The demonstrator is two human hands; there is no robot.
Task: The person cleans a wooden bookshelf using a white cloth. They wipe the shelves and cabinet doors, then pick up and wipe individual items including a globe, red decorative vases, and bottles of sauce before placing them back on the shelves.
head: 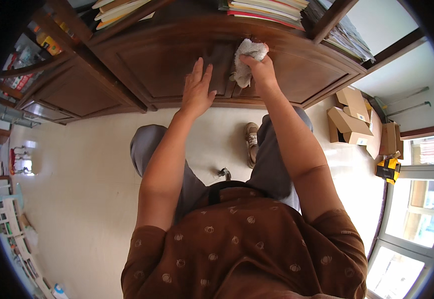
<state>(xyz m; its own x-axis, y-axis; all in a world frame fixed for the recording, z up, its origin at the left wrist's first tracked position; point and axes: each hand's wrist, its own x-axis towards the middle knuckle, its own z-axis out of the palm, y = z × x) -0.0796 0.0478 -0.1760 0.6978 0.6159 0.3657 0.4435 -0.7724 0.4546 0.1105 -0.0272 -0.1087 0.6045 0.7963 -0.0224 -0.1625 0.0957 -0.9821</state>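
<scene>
My right hand grips a crumpled white cloth against the front of a dark brown wooden cabinet, over the seam between its two panelled doors. Part of the cloth is hidden behind my fingers. To the left, my left hand holds nothing, its fingers stretched out and partly apart. It is in front of the left cabinet door; whether it touches the wood I cannot tell. The right cabinet door extends beyond my right wrist.
Stacked books and papers fill the shelf above the doors. Bottles stand on shelves at the left. Open cardboard boxes and a yellow-and-black bag lie on the right, near the windows. Pale floor stretches below.
</scene>
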